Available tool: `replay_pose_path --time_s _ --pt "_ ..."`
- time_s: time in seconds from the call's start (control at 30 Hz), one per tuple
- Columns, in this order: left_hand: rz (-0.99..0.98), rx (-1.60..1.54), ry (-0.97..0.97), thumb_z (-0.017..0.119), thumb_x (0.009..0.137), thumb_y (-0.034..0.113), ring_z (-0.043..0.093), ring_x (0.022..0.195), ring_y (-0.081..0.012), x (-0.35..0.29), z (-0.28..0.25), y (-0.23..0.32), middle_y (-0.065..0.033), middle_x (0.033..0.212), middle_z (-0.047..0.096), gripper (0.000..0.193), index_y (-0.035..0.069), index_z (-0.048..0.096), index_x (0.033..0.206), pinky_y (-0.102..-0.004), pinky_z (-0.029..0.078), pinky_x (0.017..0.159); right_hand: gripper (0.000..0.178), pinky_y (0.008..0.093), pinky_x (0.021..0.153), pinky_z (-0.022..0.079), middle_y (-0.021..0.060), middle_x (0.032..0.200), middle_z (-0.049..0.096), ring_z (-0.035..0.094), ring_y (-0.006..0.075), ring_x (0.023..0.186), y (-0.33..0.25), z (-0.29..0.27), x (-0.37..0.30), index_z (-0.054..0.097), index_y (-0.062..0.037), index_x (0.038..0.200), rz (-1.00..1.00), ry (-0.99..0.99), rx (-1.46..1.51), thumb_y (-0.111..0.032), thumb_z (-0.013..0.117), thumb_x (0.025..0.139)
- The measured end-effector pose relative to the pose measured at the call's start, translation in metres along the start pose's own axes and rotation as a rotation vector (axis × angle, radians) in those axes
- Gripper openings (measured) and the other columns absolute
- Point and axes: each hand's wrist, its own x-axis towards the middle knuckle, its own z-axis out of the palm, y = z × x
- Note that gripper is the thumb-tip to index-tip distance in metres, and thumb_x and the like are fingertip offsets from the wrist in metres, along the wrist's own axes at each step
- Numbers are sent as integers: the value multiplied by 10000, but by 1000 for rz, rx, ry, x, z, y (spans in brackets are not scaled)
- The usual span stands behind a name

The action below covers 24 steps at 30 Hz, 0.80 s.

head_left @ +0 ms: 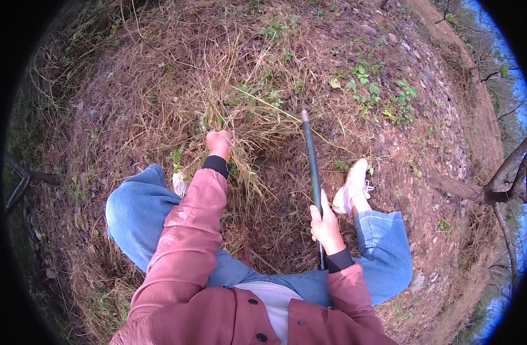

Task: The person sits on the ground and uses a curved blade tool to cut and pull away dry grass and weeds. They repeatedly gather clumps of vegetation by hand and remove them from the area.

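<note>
Left hand (pixel 218 142) clenched at ten o'clock, against coarse, straw-like grass (pixel 258 135); cannot tell whether stems are gripped. Right hand (pixel 327 229), four o'clock, wrapped round a smooth, slender, dark-green cylindrical pole (pixel 312 155), tip toward twelve.

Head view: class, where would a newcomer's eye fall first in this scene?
Probably on the dark pole, slanting right of centre, with the right hand gripping its lower part. Next come the bright blue jeans, legs spread to either side. Above them, left of centre, the left hand is closed at a tuft of dry grass.
</note>
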Motion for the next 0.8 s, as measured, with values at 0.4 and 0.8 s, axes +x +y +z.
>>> replay_pose_path --time_s 0.4,0.8 --pt "26 830 702 662 757 94 580 623 -210 -59 78 5 -68 715 603 93 20 607 769 -388 453 568 655 225 469 394 -21 730 507 458 45 541 44 -12 -177 252 -132 1552 -300 -135 -35 -100 564 977" --pt "55 443 579 594 782 -45 582 579 -213 -81 96 7 -67 737 571 182 72 469 842 -365 472 523 595 233 371 381 -31 616 436 417 56 424 -101 -17 64 255 -244 1550 -287 -111 279 -228 522 1018"
